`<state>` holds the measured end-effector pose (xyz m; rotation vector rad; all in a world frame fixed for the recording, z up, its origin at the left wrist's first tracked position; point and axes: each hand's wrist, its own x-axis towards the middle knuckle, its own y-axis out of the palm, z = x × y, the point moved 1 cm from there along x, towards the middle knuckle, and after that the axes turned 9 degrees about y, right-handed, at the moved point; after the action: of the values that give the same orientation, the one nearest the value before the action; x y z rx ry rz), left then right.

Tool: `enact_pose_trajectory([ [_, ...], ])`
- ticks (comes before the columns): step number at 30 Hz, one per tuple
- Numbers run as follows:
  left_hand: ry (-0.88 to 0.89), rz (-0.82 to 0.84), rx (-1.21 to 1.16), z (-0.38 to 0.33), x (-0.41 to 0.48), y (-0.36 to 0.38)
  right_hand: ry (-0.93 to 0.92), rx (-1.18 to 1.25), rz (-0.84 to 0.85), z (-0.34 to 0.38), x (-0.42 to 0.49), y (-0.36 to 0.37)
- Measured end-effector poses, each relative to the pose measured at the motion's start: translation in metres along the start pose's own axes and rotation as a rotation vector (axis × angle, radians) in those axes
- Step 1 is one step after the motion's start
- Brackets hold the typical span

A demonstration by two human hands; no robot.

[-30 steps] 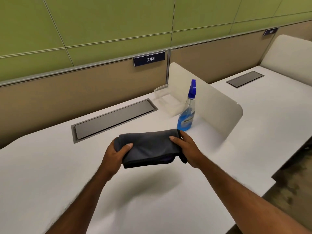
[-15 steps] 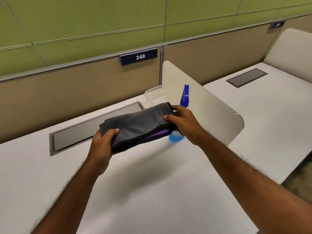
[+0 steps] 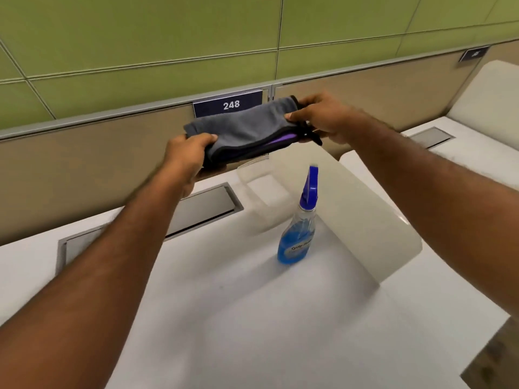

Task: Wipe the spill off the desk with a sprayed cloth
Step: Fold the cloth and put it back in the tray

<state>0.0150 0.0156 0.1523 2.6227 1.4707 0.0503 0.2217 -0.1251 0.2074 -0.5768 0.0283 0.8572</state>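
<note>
A folded grey cloth (image 3: 247, 130) with a purple inner layer is held up in the air above the back of the white desk (image 3: 252, 318). My left hand (image 3: 186, 155) grips its left end and my right hand (image 3: 320, 116) pinches its right end. Below the cloth, a spray bottle (image 3: 299, 228) with blue liquid and a blue nozzle stands upright on the desk, untouched. No spill is discernible on the desk surface.
A translucent white divider panel (image 3: 365, 220) rises right of the bottle. A clear plastic tray (image 3: 261, 186) sits behind it. A grey cable hatch (image 3: 202, 211) is set in the desk's back. Sign 248 (image 3: 227, 104) hangs on the beige partition. A second desk (image 3: 477, 164) lies right.
Both hands have raised the cloth from just above the desk to well above it, towards the partition. The spray bottle, partly covered half a second ago, now stands in full view.
</note>
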Motion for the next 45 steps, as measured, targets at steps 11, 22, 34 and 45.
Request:
enact_pose_trajectory([
  [11,-0.193,-0.016,0.395,0.103,0.061,0.062,0.115,-0.531,-0.185,-0.099,0.11,0.014],
  [22,-0.208,0.085,0.572,0.169,0.078,0.101,0.023,-0.829,-0.126,-0.146,0.149,0.056],
  [34,0.157,0.256,1.207,0.187,0.079,0.1,-0.061,-1.017,-0.147,-0.168,0.16,0.069],
  [45,0.193,0.368,1.629,0.188,0.084,0.106,-0.101,-1.168,-0.137,-0.17,0.154,0.072],
])
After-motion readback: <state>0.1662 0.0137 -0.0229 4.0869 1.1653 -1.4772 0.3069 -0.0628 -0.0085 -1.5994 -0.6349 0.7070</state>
